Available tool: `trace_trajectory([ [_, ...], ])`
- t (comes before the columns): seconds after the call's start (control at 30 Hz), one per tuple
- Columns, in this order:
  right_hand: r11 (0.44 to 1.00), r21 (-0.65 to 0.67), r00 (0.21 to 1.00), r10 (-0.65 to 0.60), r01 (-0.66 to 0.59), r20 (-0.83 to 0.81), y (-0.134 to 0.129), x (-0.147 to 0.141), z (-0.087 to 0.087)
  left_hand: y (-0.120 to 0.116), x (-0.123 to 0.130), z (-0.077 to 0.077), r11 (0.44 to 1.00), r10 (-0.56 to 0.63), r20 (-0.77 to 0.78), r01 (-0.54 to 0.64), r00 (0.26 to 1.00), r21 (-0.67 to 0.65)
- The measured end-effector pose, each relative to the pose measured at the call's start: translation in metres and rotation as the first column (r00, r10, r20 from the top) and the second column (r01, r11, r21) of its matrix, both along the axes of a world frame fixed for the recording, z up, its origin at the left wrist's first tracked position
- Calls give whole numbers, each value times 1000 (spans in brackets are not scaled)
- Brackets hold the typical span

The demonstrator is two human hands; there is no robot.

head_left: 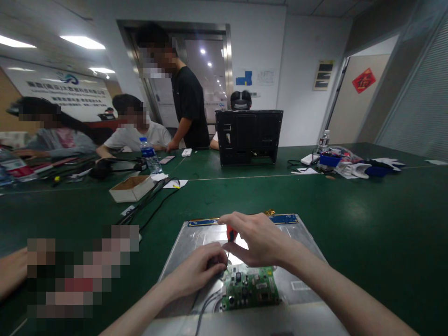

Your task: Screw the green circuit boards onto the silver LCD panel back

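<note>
My right hand (pixel 259 235) is closed round the red and black handle of a screwdriver (pixel 231 232). The screwdriver stands nearly upright, its thin shaft pointing down at the upper left corner of a green circuit board (pixel 250 287). Close to that tip, my left hand (pixel 208 263) has its fingers pinched together at the board's corner; what they hold, if anything, is hidden. The board lies on a silver metal panel (pixel 304 266). Along the panel's far edge runs a narrow blue circuit strip (pixel 285 219). Dark cables (pixel 206 303) lead off the board's left side.
A black monitor housing (pixel 249 137) stands across the green table (pixel 367 219). To the left are an open cardboard box (pixel 131 189), black cables and a water bottle (pixel 150 156). Gloves (pixel 353 169) and parts lie at the right. Several people are around the table; another person's arm (pixel 12 275) reaches in at left.
</note>
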State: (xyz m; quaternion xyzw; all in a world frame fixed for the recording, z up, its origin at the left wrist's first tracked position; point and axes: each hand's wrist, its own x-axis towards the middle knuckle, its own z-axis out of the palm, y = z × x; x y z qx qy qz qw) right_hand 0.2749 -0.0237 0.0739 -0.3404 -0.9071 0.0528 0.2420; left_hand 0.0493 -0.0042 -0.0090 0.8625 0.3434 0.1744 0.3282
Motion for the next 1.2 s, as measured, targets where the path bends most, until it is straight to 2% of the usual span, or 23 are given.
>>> trace_trajectory([
  [0.13,999,3,999,39,-39,-31,-1,1,0,1,-1,-1,1000,-16,-2,16,1000,-20],
  [0.47,1000,1,1000,5,-5,-26,1,-2,-5,-1,0,4,1000,1,-9,-1,1000,-9],
  [0.67,999,45,1000,-10,10,5,4,-3,-8,-1,0,0,1000,8,-2,-8,1000,29],
  [0.87,1000,-10,999,8,-8,-47,1,-1,-2,2,-2,-5,1000,-10,22,10,1000,22],
  [1.2,999,-28,998,25,-27,-53,0,-3,-2,1,-1,0,999,-20,9,20,1000,-34],
])
